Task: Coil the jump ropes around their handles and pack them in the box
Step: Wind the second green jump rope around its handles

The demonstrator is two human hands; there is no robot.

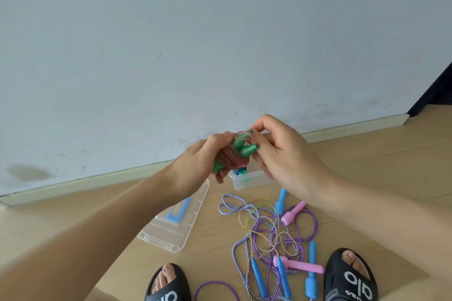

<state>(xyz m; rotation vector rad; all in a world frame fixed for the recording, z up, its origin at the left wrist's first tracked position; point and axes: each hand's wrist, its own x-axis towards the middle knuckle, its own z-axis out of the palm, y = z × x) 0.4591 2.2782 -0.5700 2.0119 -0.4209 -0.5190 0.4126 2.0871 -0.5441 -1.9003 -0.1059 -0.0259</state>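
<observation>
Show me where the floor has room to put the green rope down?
Bare floor lies left of the clear lid, and right of the box along the wall. Crowded: the loose ropes between the sandals.

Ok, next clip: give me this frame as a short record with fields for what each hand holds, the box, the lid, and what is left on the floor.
left hand: grips the green handles wrapped in pinkish rope
right hand: pinches the last rope loop at the top of the bundle
box: clear, open, on the floor behind the hands; something blue-green inside
lid: off, lying left of the box
floor pile: uncoiled ropes tangled together, with pink handles and blue handles
stage: green rope nearly coiled, not yet packed
</observation>
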